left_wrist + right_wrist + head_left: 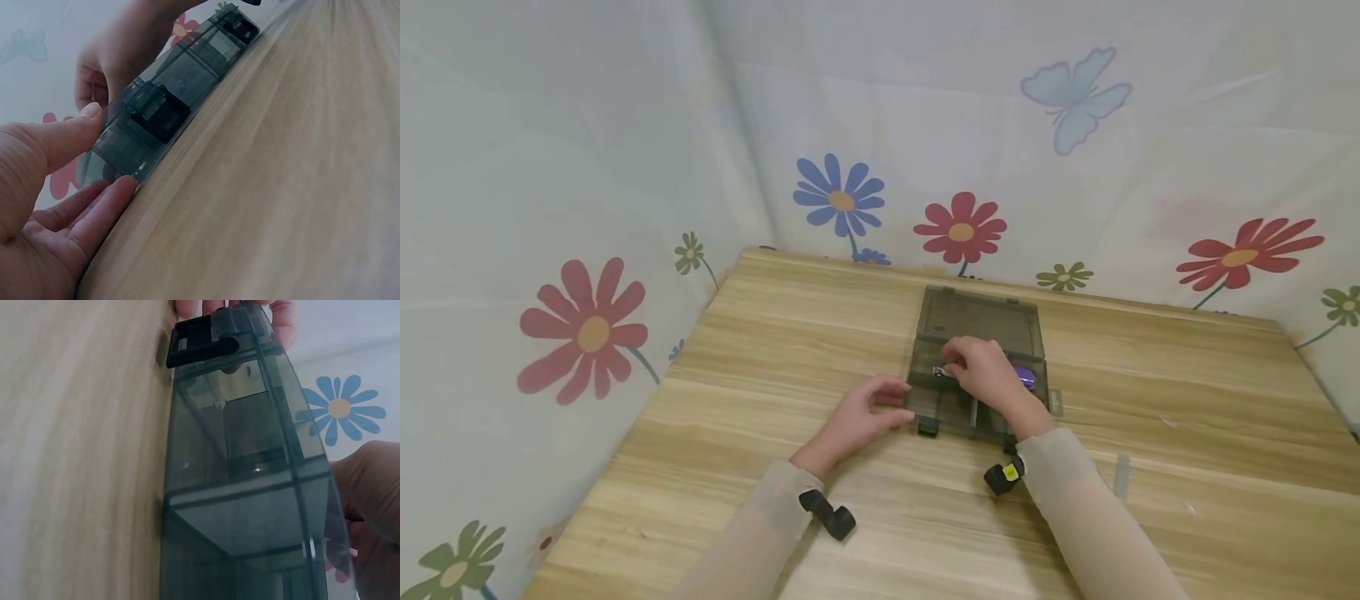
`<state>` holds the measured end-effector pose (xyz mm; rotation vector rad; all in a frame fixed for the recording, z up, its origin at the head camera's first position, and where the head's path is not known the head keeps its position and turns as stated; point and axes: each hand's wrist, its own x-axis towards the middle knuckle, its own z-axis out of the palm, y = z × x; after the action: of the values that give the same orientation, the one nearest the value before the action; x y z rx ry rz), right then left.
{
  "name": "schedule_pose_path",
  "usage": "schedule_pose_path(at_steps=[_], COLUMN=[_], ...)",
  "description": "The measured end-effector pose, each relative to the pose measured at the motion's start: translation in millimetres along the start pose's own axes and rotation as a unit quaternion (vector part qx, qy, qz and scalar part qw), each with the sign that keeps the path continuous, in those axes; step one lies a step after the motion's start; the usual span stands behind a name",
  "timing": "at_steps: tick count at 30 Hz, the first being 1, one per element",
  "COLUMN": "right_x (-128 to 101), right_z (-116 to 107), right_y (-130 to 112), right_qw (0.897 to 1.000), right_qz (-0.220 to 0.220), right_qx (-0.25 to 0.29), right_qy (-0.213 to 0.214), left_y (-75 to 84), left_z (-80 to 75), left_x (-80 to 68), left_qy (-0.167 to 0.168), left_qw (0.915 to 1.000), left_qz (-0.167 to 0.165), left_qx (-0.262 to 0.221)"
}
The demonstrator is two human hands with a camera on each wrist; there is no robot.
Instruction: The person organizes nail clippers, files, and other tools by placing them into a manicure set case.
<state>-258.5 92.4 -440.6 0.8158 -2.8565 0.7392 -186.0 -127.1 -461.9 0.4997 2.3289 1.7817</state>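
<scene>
A smoky, see-through plastic compartment box lies on the wooden table with its lid folded back. My left hand holds the box's left end, thumb at the upper rim and fingers low against the wall in the left wrist view. Over the back compartments, my right hand bends down with its fingertips together at a small shiny metal piece; its exact kind is hard to make out. Partly hidden behind the right hand, a purple item sits in the right back compartment.
Black latches stick out from the box's front edge. A narrow grey strip lies on the table at the right. White cloth with printed flowers hangs behind and to the left. Both sleeves carry black wrist mounts.
</scene>
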Motion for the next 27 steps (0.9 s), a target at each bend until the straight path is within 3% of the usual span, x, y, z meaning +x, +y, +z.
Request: schedule_pose_path(at_steps=[11, 27], right_x=[-11, -34], right_z=[-7, -19], right_y=[4, 20], right_qw=[0.997, 0.994], right_qz=[0.020, 0.022], right_qx=[0.062, 0.041], right_qy=[0.041, 0.097], left_y=[-5.5, -6.3], left_z=[1.9, 3.0], left_x=[1.8, 5.2], left_qy=[0.012, 0.004], left_qw=[0.9999, 1.0000], left_qz=[-0.002, -0.003], left_qx=[-0.006, 0.000])
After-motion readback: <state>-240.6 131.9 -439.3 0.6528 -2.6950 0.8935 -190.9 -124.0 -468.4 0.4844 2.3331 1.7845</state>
